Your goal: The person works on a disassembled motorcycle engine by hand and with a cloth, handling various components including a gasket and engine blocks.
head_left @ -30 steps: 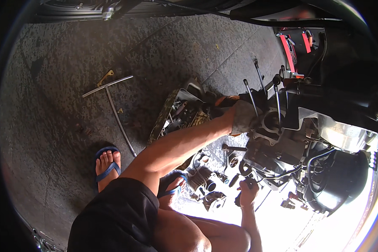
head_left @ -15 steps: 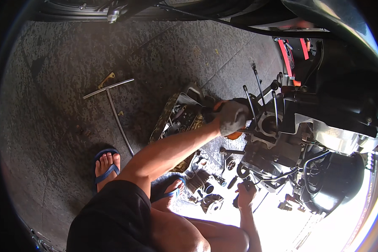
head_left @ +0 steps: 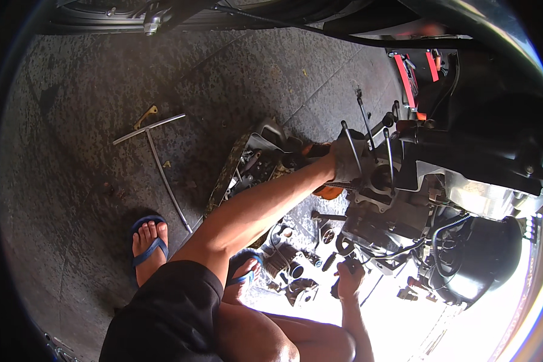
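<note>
My left hand (head_left: 348,158), in a grey glove, reaches in among the long upright studs (head_left: 351,148) of an engine crankcase (head_left: 374,220), beside its round cylinder opening (head_left: 381,178). Its fingers are hidden behind the back of the glove and the studs. Below and behind the glove lies an orange item (head_left: 327,192), mostly covered. Lower down, near the engine's underside, my right hand (head_left: 349,280) is closed round something dark that I cannot make out, beside a dark ring-shaped part (head_left: 345,244). Glare washes out the area about it.
A tray (head_left: 223,181) of tools and small parts lies under my left forearm. On the floor are a T-handle wrench (head_left: 161,163), a yellow piece (head_left: 145,117) and a finned cylinder (head_left: 279,259). A black round housing (head_left: 482,259) stands right. Red-edged items (head_left: 405,81) lie far right.
My left hand has moved right, off the orange item and in among the studs. My right hand stays in the same spot by the engine. The view has shifted slightly.
</note>
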A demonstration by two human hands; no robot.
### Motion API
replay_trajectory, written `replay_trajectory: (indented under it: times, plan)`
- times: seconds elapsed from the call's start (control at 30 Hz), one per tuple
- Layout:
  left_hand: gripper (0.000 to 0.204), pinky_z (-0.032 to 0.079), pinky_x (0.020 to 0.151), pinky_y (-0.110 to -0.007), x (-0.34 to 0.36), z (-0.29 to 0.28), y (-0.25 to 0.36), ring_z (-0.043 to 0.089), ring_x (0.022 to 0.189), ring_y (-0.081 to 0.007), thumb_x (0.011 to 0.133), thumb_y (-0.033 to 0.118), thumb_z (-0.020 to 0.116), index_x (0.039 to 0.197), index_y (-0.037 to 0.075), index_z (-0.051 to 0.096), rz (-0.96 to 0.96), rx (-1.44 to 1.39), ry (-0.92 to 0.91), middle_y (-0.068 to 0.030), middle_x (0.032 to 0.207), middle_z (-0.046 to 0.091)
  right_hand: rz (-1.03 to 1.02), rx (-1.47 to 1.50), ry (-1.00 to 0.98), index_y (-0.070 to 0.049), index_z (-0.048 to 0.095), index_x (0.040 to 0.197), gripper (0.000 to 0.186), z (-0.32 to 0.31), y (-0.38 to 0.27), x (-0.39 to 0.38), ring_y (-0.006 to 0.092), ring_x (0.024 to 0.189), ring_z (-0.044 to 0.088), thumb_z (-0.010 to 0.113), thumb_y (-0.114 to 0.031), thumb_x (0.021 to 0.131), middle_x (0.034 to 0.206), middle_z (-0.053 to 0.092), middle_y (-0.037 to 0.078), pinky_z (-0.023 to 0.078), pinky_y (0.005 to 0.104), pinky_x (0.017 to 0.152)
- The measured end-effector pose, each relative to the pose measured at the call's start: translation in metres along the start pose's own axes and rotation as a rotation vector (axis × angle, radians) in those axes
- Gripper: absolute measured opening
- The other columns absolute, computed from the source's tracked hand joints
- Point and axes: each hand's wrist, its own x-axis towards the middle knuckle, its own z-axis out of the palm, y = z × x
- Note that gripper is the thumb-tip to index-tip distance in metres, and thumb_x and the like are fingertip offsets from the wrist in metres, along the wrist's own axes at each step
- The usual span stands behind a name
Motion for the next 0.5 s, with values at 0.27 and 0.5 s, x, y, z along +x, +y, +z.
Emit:
replay_trajectory:
  times: [0.27,0.5]
  plan:
    - [0.033,0.050,0.058,-0.036,-0.001,0.038,0.057,0.066,0.061,-0.0266,0.076,0.037,0.067,0.071,0.005,0.069,0.246,1.016,0.102,-0.0162,0.068,0.066,0.023,-0.024,0.057,0.005,0.063,0.082,0.014,-0.009,0.002,0.001,0.0159,0.056,0.060,0.065,-0.008,0.077,0.068,0.063,0.008,0.049,0.0289,0.055]
    - [0.025,0.051,0.061,-0.035,0.001,0.050,0.047,0.066,0.065,-0.0254,0.076,0.031,0.068,0.073,0.006,0.070,0.316,1.062,0.141,-0.0137,0.071,0.066,0.048,0.000,0.054,0.004,0.059,0.083,0.016,-0.009,0.005,0.002,0.0146,0.056,0.060,0.068,-0.007,0.077,0.066,0.064,0.008,0.047,0.0278,0.056]
